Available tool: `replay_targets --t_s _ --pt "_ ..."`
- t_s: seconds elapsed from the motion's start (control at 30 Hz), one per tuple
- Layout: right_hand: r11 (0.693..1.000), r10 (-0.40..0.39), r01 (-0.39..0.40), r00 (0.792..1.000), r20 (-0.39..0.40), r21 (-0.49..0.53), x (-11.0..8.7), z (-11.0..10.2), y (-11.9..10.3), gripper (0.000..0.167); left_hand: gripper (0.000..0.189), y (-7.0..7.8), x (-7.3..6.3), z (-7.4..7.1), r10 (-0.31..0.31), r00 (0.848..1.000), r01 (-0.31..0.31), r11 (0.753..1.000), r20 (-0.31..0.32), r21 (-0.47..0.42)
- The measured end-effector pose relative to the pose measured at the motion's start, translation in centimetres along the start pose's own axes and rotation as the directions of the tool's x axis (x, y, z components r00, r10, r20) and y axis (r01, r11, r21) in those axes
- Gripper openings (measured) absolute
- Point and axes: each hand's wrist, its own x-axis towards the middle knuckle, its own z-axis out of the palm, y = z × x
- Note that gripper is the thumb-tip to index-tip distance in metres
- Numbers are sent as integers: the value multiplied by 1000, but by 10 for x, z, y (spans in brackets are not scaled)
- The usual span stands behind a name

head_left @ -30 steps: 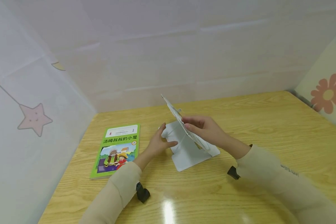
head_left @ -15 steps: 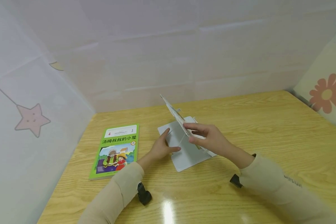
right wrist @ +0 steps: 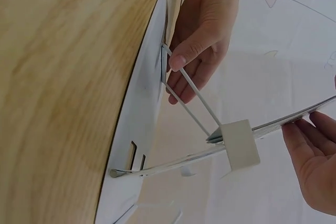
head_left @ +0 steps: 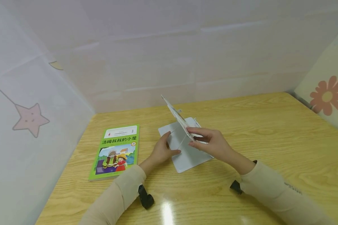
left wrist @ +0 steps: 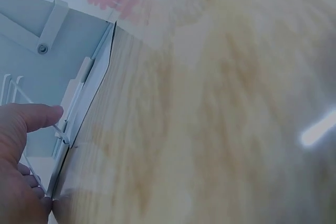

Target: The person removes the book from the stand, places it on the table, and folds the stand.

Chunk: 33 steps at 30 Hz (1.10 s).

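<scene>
Head view: the stand [head_left: 190, 160] is found on the counter [head_left: 259, 131], its base laid flat and its panel [head_left: 175, 113] raised at a slant. The base's left side is held by the left hand [head_left: 161, 150], thumb and forefinger parted in a wide fork over it. The panel's near edge is pinched by the right hand [head_left: 212, 142], fingers and thumb nearly closed on it. A book [head_left: 115, 152] is noted flat on the counter, beyond the left hand.

Left wrist view: the left thumb is extended to a wire [left wrist: 61, 132]; the other fingers are seen bent at the stand's lower edge.

Right wrist view: the wire is met by the left thumb, with the remaining fingers behind. The panel's outer part is touched underneath by the right fingers.
</scene>
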Motion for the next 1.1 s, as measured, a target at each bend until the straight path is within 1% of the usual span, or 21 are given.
replay_targets --t_s 0.13,0.23,0.3,0.37,0.5,0.63,0.73,0.93,1.1 --pt "999 21 -20 999 -44 30 -4 1 1 34 83 0 -1 0 3 1000 -2 999 -14 40" --pt "999 26 -24 997 -72 29 -7 2 1 32 82 1 -1 0 -8 1000 9 999 -16 40" --pt "1000 12 -9 996 -93 26 -8 4 1 31 82 0 -1 0 -8 1000 9 999 -17 38" --pt "999 -23 26 993 -117 20 -9 6 2 30 81 -1 -1 1 -6 1000 7 999 -21 40" --pt "991 -132 131 979 -154 -16 -10 9 3 28 81 -4 -1 1 -15 999 16 999 -30 41" --pt "982 -190 186 965 -179 -44 -10 12 3 27 80 -4 -1 0 -16 999 17 999 -38 36" --pt "979 -202 196 961 -188 -53 -10 13 4 27 80 -4 -1 0 -6 999 7 999 -45 31" --pt "976 -216 206 956 -199 -67 -11 14 6 28 78 -4 -2 0 -8 999 9 1000 -48 15" --pt "977 -209 195 952 -225 -82 -12 13 9 29 78 -5 -1 1 -9 999 9 1000 -44 15"
